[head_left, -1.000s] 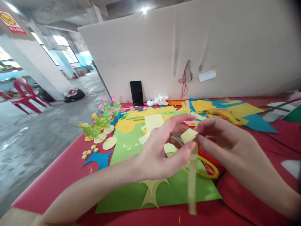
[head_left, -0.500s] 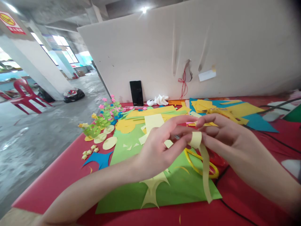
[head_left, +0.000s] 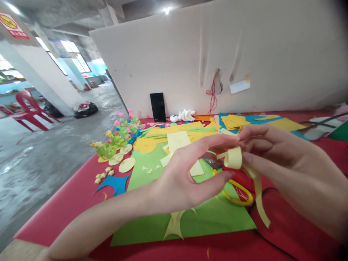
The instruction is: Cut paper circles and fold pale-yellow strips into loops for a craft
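Note:
A pale yellow paper strip point(head_left: 234, 158) is bent into a loop, its long tail hanging down to the right. My right hand point(head_left: 274, 156) pinches the loop between thumb and fingers. My left hand point(head_left: 190, 174) is just left of the loop, thumb and fingers spread apart, its fingertips close to those of my right hand. Scissors with yellow and red handles point(head_left: 239, 197) lie below the hands, partly hidden. Under them is a green paper sheet point(head_left: 141, 224) with pale yellow scraps point(head_left: 175, 226) on it.
Small folded stars point(head_left: 103, 175), yellow paper circles point(head_left: 127, 165) and a blue scrap point(head_left: 115, 184) lie at left on the red table point(head_left: 65, 203). Green, pink and blue decorations point(head_left: 122, 132) stand behind. A black phone point(head_left: 158, 107) leans on the white panel point(head_left: 174, 61). A cable point(head_left: 274, 246) runs at right.
My right hand has moved right with the strip, whose loop now shows more openly. My left thumb has come away from the loop, and more of the scissors shows between the hands.

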